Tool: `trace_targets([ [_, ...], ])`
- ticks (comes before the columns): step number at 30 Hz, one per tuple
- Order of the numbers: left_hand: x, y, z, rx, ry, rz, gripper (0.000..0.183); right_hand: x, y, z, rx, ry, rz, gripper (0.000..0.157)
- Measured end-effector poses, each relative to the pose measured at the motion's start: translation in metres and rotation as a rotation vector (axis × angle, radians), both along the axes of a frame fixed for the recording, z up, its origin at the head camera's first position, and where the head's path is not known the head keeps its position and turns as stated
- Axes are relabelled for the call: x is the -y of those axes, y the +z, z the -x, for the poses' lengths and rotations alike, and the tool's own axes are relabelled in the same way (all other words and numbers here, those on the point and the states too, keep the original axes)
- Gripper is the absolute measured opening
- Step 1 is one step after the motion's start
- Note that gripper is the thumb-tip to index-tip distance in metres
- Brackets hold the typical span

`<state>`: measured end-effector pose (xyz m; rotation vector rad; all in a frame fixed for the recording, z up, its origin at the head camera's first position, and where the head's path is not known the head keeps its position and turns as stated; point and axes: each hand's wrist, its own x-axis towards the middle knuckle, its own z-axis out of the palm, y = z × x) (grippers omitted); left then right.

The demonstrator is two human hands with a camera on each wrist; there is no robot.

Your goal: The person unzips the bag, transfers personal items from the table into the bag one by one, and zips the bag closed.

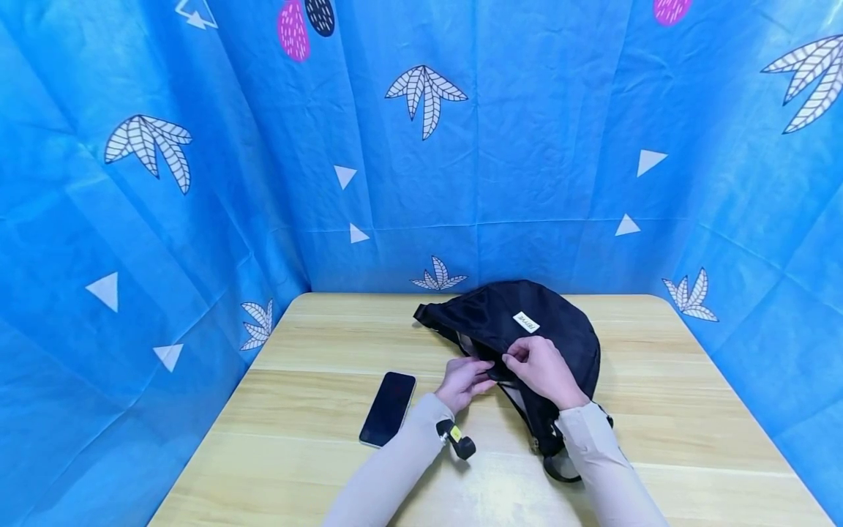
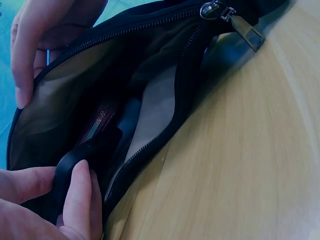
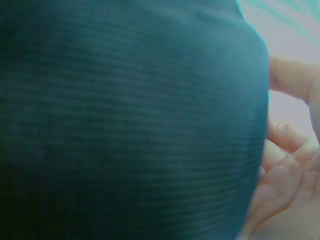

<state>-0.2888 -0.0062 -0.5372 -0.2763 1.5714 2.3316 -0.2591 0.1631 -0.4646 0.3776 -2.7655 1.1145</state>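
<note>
A black fabric bag (image 1: 563,329) with a small white label lies on the table, its zipped mouth turned toward me and held wide. My right hand (image 1: 543,369) pinches the upper edge of the mouth and lifts it. Reaching into the opening from the left, my left hand (image 1: 464,382) pinches a smooth black thing with a rounded edge (image 2: 70,167) between thumb and fingers; I cannot tell its kind. Deeper in the bag, the left wrist view shows a dark red item with a zipper (image 2: 102,120). Bag cloth fills most of the right wrist view.
A smartphone (image 1: 387,408) with a dark screen lies left of the left forearm. The bag's metal zip pull (image 2: 247,32) hangs at one end of the mouth. Blue patterned curtains (image 1: 527,161) stand behind and beside the wooden table (image 1: 283,417).
</note>
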Motion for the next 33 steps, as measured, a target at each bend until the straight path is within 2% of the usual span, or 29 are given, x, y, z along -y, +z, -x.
trace_targets([
  [7,-0.013,-0.003,0.002,-0.019,0.032,-0.026,0.016,0.0,0.0,0.002,-0.005,-0.008,-0.005,0.007],
  [16,-0.026,0.001,-0.001,-0.029,0.018,-0.039,0.031,0.001,0.0,0.002,-0.005,-0.008,0.002,0.007],
  [22,-0.03,0.006,-0.005,-0.016,0.008,-0.025,0.03,0.001,0.0,0.002,-0.018,-0.008,-0.002,0.007],
  [29,-0.029,0.006,-0.009,0.01,-0.023,-0.017,0.017,0.001,0.0,0.001,-0.026,-0.012,0.004,0.007],
  [33,-0.026,0.011,-0.009,0.02,-0.093,-0.03,0.02,0.001,0.0,0.0,-0.03,-0.009,0.004,0.007],
])
